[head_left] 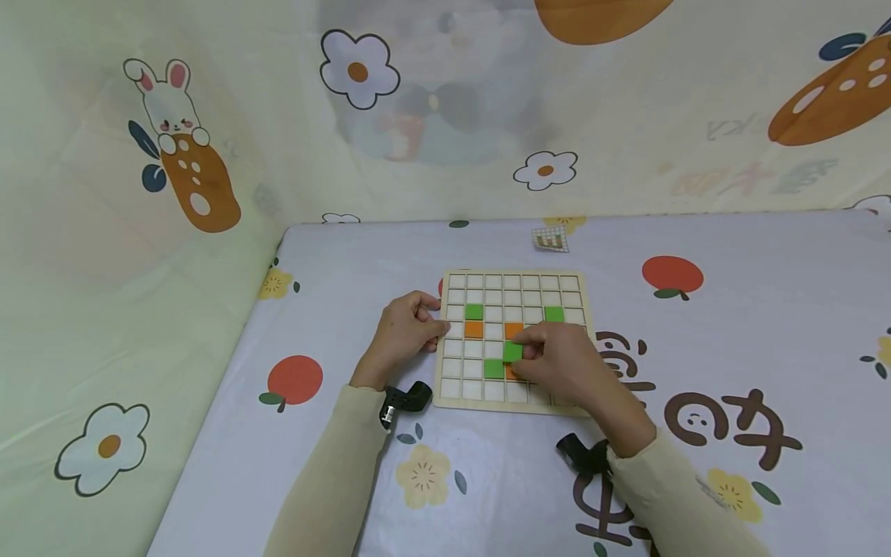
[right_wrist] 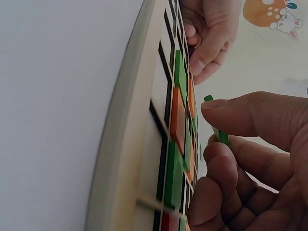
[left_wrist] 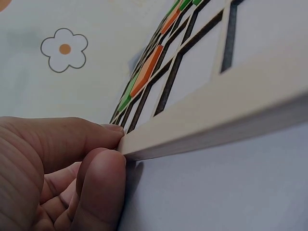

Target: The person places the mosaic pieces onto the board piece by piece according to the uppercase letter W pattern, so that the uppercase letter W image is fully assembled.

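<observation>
A pale wooden grid board (head_left: 518, 407) lies on the table, with square green and orange tiles in some cells. At its left edge my left hand (head_left: 404, 333) grips the rim between thumb and index finger, which the left wrist view shows up close. Over the board's middle, my right hand (head_left: 557, 360) pinches a green tile (right_wrist: 224, 137) by its edges, apart from the board surface. An orange tile (head_left: 474, 329) and a green tile (head_left: 474, 312) sit at the board's left. Another green tile (head_left: 494, 369) lies near the held one. My right hand hides several lower-right cells.
A small card with a printed grid (head_left: 551, 239) lies behind the board. The tablecloth (head_left: 230, 464) has printed fruit, flowers and lettering. A patterned curtain (head_left: 445, 186) stands along the back and left. Black devices (head_left: 583, 455) are worn at both wrists.
</observation>
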{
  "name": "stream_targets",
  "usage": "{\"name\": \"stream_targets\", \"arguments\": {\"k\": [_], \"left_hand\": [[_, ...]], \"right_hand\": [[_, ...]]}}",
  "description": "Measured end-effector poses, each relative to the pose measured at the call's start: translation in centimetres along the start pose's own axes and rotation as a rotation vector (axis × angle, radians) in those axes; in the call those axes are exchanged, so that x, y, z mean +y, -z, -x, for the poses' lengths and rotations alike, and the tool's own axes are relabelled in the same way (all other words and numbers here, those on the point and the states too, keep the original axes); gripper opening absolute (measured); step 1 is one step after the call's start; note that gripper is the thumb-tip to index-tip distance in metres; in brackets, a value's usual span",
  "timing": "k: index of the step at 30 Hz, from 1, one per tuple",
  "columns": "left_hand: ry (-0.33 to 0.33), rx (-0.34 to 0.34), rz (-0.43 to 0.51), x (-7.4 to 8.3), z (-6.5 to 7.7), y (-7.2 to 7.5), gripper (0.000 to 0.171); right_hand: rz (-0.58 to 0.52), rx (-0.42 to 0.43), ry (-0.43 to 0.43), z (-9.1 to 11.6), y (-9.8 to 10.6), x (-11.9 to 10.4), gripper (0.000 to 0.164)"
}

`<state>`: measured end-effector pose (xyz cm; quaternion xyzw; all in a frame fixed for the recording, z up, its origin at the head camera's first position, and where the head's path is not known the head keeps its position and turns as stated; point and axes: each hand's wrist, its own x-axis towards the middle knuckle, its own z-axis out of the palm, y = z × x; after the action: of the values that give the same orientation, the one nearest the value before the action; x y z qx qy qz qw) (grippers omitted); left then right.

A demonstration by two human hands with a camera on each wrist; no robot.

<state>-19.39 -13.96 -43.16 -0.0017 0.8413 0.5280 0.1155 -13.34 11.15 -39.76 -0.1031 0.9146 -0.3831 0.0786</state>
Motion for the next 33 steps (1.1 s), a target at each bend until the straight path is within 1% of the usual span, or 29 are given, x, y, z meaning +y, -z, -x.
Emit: {"name": "stream_targets", "arguments": {"k": [16,27,33], "left_hand": [[0.008,-0.021,0.019,0.1,-0.1,0.1,0.032],[0.046,-0.047,0.058,-0.1,-0.4,0.3,0.034],[0.065,-0.058,0.078,-0.1,-0.5,0.4,0.035]], "right_hand": [[0.004,-0.052,0.032,-2.4,-1.3,-1.4,0.028],[0.05,-0.079,0.041,-3.4,-2.1,-1.9,0.025],[0.052,-0.108,0.039,-3.7,-2.4,-2.4,0.025]]}}
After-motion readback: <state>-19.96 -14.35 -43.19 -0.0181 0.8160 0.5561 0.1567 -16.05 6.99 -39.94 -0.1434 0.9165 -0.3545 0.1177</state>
